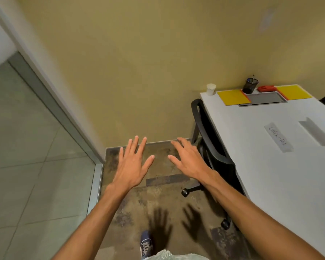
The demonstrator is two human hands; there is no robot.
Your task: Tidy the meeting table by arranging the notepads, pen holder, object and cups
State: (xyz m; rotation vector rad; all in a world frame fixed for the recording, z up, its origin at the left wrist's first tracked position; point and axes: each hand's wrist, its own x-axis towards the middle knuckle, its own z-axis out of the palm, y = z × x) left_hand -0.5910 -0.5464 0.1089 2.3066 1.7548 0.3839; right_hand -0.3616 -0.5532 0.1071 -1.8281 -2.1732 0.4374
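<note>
My left hand [133,162] and my right hand [189,158] hover palm-down over the floor, fingers spread, holding nothing, left of the white table [281,166]. At the table's far end stand a white paper cup [211,89], a yellow notepad [233,97], a black mesh pen holder [250,85] with pens, a red object [266,88] and a second yellow notepad [294,92]. Both hands are well short of these items.
A black office chair [212,147] is tucked against the table's left side. A grey cable tray [265,98] is set into the tabletop, and a taped label [278,138] lies nearer. A glass partition [36,147] stands on the left, a yellow wall ahead.
</note>
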